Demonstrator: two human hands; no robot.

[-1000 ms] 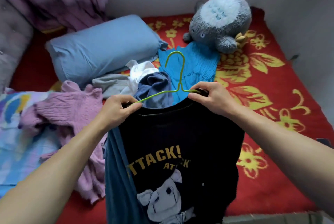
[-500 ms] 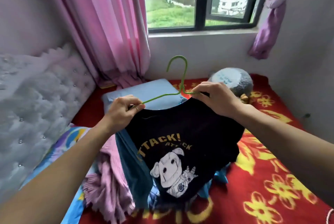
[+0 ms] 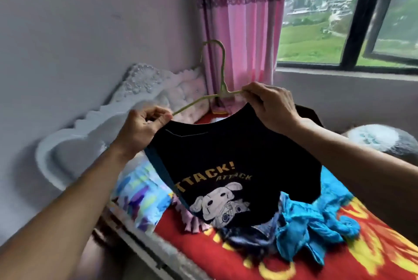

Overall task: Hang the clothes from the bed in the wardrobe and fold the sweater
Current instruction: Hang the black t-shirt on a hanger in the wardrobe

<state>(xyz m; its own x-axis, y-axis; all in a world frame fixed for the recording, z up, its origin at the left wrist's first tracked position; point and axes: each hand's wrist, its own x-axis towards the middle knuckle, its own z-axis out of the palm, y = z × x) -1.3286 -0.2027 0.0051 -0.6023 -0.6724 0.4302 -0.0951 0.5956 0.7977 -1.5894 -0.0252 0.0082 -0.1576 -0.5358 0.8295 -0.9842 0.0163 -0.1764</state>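
A black T-shirt (image 3: 235, 157) with yellow "ATTACK!" print and a cartoon figure hangs on a green wire hanger (image 3: 220, 71), held up above the bed. My left hand (image 3: 141, 129) pinches the shirt's left shoulder together with the hanger's left arm. My right hand (image 3: 271, 105) grips the right shoulder and the hanger's right arm near the hook. Below the shirt on the red flowered bedspread (image 3: 352, 254) lie a bright blue garment (image 3: 316, 227), a dark blue garment (image 3: 251, 236) and a bit of the pink sweater (image 3: 192, 223).
A white padded headboard (image 3: 140, 96) stands at the left against the grey wall. Pink curtains (image 3: 242, 21) hang beside the window (image 3: 352, 19). A grey plush toy (image 3: 382, 139) lies at the right. A multicoloured blanket (image 3: 140, 196) covers the bed's left edge.
The view has swung up and to the left; both hands have lifted the hanger with the black T-shirt higher off the bed. Both grips are unchanged.
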